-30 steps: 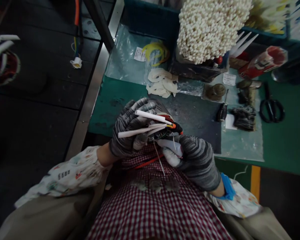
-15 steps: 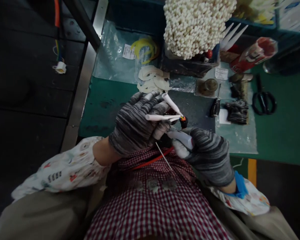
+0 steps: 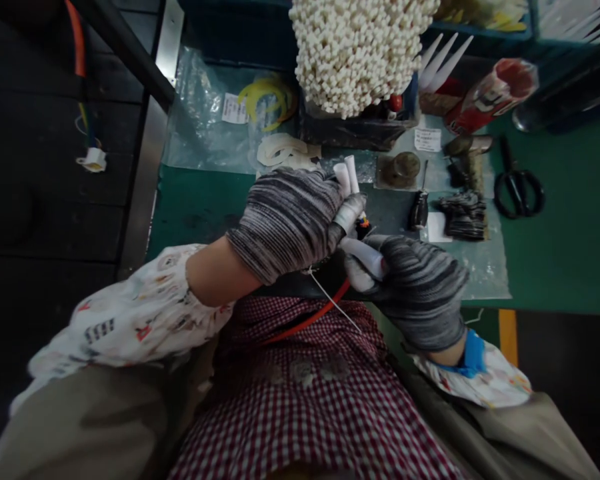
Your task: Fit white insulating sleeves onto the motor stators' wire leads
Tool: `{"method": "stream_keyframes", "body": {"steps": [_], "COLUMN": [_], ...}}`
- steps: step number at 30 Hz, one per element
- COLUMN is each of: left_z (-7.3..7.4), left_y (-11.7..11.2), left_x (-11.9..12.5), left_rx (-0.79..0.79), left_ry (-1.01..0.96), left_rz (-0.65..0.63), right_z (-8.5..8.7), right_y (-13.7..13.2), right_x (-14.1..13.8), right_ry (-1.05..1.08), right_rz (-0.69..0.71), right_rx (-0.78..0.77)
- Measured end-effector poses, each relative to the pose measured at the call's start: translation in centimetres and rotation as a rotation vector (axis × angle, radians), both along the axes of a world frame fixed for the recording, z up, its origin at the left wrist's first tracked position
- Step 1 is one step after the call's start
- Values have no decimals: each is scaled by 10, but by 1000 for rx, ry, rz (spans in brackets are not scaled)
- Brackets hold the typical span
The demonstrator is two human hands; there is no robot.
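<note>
Both hands wear grey striped knit gloves and meet over the near edge of the green table (image 3: 570, 253). My left hand (image 3: 293, 217) is closed around white sleeve tubes (image 3: 350, 177) that stick up past its fingers, with coloured wire ends (image 3: 363, 223) just beneath them. My right hand (image 3: 420, 283) grips the same wire bundle from the right, a white-tipped finger pressed against it. A red wire (image 3: 310, 320) and a thin white strand (image 3: 333, 303) hang from the bundle down over my checked apron.
A big bundle of white tubes (image 3: 355, 47) stands at the back. Black scissors (image 3: 517, 183), a red-and-white can (image 3: 490, 97), dark small parts (image 3: 463, 213), yellow tape in a plastic bag (image 3: 267, 100) and white strips (image 3: 283, 150) lie on the table. A white connector (image 3: 93, 160) hangs at left.
My left hand has rolled over, knuckles up, so the white tubes now point away from me instead of lying sideways. Both hands have shifted slightly up and right.
</note>
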State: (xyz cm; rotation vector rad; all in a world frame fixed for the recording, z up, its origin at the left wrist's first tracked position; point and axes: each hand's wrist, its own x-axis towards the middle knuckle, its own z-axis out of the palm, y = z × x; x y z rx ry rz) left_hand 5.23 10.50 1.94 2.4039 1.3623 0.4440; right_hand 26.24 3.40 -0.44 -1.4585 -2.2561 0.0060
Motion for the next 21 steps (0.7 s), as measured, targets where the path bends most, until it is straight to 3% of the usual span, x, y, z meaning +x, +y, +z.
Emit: {"method": "stream_keyframes", "body": {"steps": [5,10,13,17,21], "left_z": [9,12,10,5,5], "left_y": [11,15,17,17,6], "left_x": [11,13,13,9,-5], "left_rx": [-88,-68,-36,36,134], "left_ry": [94,118,92,29,34], "left_rz": [1,-5,67,113,86], "right_z": [-1,3,-2,-21,-37], "right_y": [6,2,-3,-11,-5], "right_x": [-4,2,13,34,51], "right_ry": [-21,126,298,656,967], "right_rz": [-22,-39,-137,-312,-314], "right_rx": [33,-21,-90,-276,-440]}}
